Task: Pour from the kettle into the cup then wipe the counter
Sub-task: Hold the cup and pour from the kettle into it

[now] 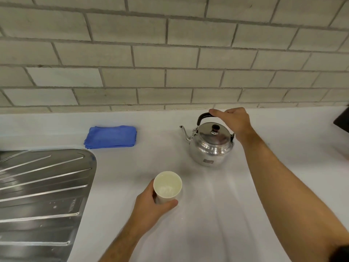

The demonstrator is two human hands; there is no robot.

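1. Hands are both engaged: the right hand [233, 121] is wrapped over the black arched handle of the shiny round steel kettle [210, 146], which sits on the white worktop [217, 214] toward its back edge, spout aimed left.
2. The left hand [151, 203] curls around the cream cylindrical cup [167, 186] near the front edge, likely steadying it for the pour.
3. A folded blue cloth [111, 136] waits near the back edge, left of the kettle, ready for wiping; a ribbed steel drainboard [41, 186] fills the left edge.
4. Whether the cup already holds liquid is hard to tell; a dark object [342, 120] at the right edge is cut off.
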